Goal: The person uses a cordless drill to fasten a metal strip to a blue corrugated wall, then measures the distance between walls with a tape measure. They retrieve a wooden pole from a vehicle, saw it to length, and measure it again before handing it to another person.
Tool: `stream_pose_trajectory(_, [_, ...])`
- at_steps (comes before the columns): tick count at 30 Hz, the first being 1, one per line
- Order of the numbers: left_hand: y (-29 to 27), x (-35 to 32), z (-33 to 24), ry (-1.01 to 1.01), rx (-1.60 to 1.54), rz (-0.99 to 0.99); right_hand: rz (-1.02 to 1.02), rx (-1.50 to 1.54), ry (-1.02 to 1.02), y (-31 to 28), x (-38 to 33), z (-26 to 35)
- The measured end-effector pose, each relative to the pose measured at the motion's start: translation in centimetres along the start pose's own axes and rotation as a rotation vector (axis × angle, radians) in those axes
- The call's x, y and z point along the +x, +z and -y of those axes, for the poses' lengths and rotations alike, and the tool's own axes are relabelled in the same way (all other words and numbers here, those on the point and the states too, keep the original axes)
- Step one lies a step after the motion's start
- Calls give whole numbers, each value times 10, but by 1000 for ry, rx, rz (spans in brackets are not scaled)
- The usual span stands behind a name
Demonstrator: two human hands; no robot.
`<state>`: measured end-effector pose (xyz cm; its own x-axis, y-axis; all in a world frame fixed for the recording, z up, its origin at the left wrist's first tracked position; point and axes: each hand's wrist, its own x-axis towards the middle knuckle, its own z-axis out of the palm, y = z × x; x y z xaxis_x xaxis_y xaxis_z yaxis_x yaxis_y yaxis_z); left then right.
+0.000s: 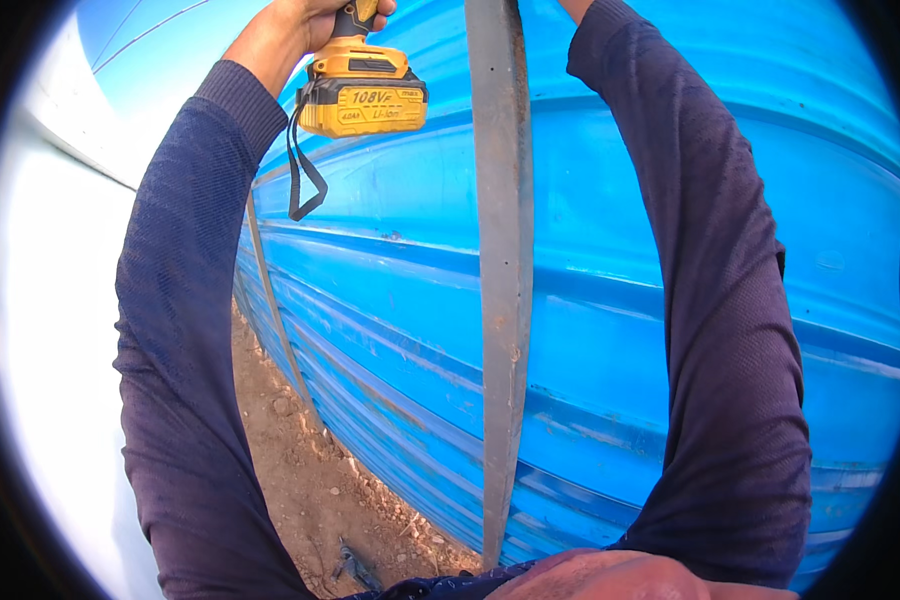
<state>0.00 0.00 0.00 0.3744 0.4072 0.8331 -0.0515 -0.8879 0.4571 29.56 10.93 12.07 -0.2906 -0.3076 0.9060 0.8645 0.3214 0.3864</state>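
At the top edge, my left hand [320, 14] is closed round the dark grip of a yellow and black cordless drill [365, 98]. Its battery base faces down, and a black wrist strap [304, 178] dangles from it. The upper picture edge cuts off the drill's head. My right arm [715, 230] reaches up along the blue corrugated metal sheet [600, 190], with only a sliver of wrist showing at the top; the right hand itself is out of the picture. Between my arms stands a grey metal post [505, 230] with small holes, against the sheet.
A second, thinner post [275, 300] stands farther along the sheet on the left. Brown stony soil [300, 480] runs along its foot, with a dark grey object [353, 568] I cannot make out lying there. A bright white surface [60, 330] borders the left side.
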Motion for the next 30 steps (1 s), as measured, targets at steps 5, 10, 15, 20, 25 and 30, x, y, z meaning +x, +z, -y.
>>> stream_pose_trajectory(5, [-1, -5, 1, -3, -14, 44, -40, -15, -23, 5, 0, 3])
stream_pose_trajectory(10, [6, -9, -2, 6, 14, 25, -30, -47, -36, 12, -2, -4])
stream_pose_trajectory(15, [8, -10, -5, -5, 16, 2, -44, -44, -42, 15, 2, -9])
stream_pose_trajectory(20, [7, -10, -6, -13, 0, 24, -78, -200, -225, 21, 2, -14])
stream_pose_trajectory(25, [10, -9, -7, -22, 18, -35, -42, -79, -77, 23, 0, -15])
stream_pose_trajectory(30, [14, -13, -10, -30, 37, -36, -110, -12, -4, 20, -2, -8])
